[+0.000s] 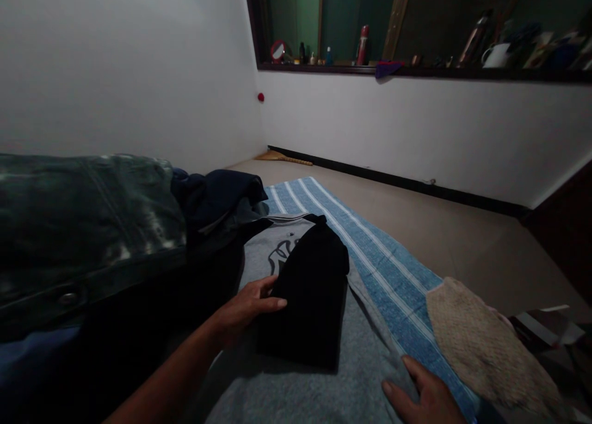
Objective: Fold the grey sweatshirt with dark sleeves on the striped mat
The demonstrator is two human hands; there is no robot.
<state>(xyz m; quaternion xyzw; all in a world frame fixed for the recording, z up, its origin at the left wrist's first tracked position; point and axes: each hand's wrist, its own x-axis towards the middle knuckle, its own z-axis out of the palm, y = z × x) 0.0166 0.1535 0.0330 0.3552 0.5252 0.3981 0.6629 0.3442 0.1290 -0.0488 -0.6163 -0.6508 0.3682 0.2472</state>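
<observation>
A grey shirt with black sleeves and a dark print on its chest lies spread in front of me. One black sleeve is folded inward over the body, covering part of the print. At that sleeve's left edge is my left hand, its thumb on top of the black cloth and its fingertips partly hidden at the edge. Lower right, my right hand has the shirt's grey side edge between thumb and forefinger. The picture's bottom border cuts off the rest of that hand.
Beneath the shirt is a blue cloth with white stripes. Piled clothes, including a dark green garment and a navy one, rise at left. A beige knitted piece lies at right. Bottles and a white jug line the windowsill.
</observation>
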